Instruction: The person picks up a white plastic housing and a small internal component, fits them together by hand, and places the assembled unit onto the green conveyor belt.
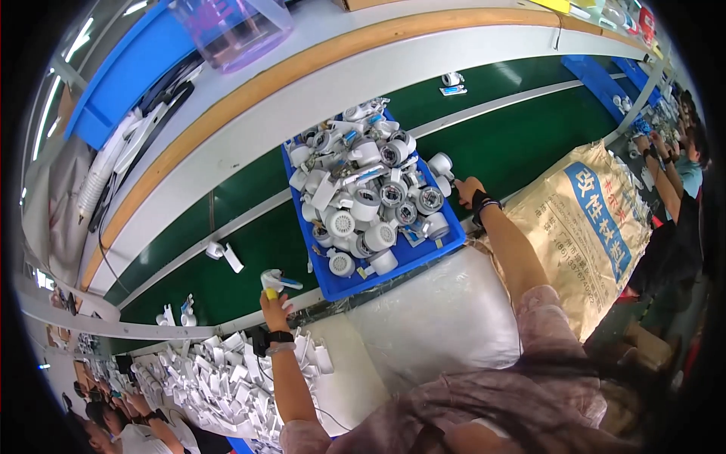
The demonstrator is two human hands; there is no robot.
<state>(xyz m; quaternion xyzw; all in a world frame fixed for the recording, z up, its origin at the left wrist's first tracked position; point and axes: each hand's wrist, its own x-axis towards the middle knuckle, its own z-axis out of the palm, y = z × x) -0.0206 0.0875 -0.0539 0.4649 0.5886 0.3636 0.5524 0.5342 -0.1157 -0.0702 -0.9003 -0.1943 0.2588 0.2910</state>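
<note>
My left hand (274, 312) reaches over the green belt, with a yellow cover on one finger. Its fingers are apart, and right at their tips is a small white fan part (271, 281) with a blue strip; whether they touch is unclear. At the right side of a blue bin (327, 289), my right hand (470, 189) has its fingers curled at a white round fan part (440, 163), which it seems to grip by its lower end. White fan heads (364, 203), some with dark round openings, are heaped in the bin.
More white parts lie on the green belt (503, 144). White plastic pieces (227, 378) are piled at lower left. A clear plastic bag (446, 310) lies before me, with a brown paper sack (563, 227) at right. A shelf (363, 41) overhangs the belt; people work at both sides.
</note>
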